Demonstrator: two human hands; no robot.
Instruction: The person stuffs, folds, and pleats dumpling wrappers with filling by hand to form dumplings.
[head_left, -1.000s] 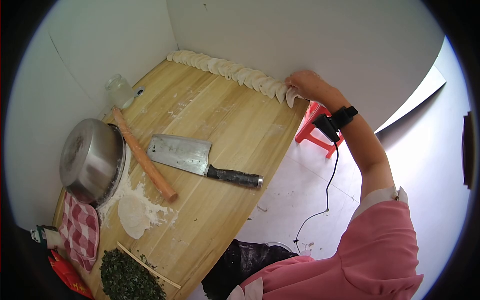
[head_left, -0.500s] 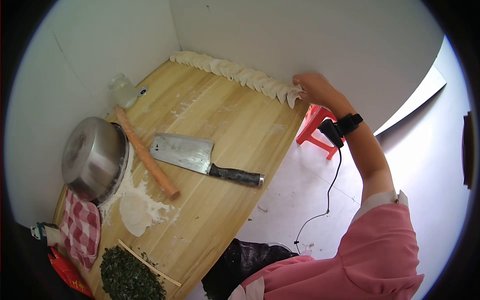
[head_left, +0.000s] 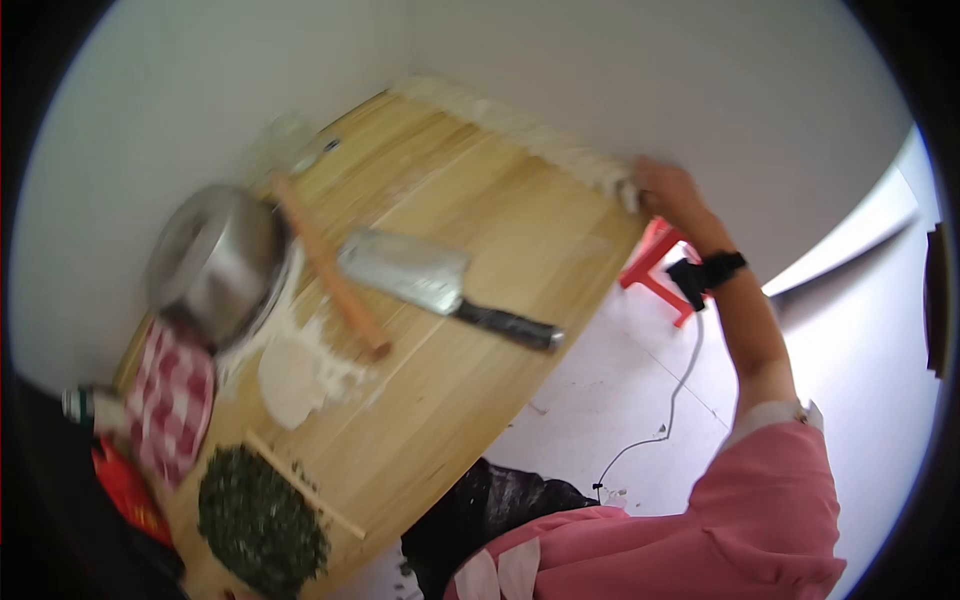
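At the far right end of the table, my right hand (head_left: 672, 192) has its fingers curled in a pinch at the last dumpling (head_left: 630, 196) of a row. That row of pale, folded dumplings (head_left: 520, 130) runs along the table's back edge against the wall; motion blur softens its outlines. A black device is strapped to my right wrist, with a cable hanging down from it. My left hand is out of view. A cleaver (head_left: 405, 270) with a black handle lies mid-table, beside a wooden rolling pin (head_left: 335, 275). One flat dough wrapper (head_left: 288, 383) rests on scattered flour.
On the left, a metal basin (head_left: 215, 262) stands bottom up near a checked red cloth (head_left: 175, 400). A glass jar (head_left: 292, 145) is at the back. Chopped greens (head_left: 260, 520) lie in front with chopsticks (head_left: 305, 485). A red stool (head_left: 655, 265) stands beyond the right edge.
The view has shifted, so the table things sit further right and higher in the picture. My right hand stays at the right end of the dumpling row, its fingers now closer to the last dumpling.
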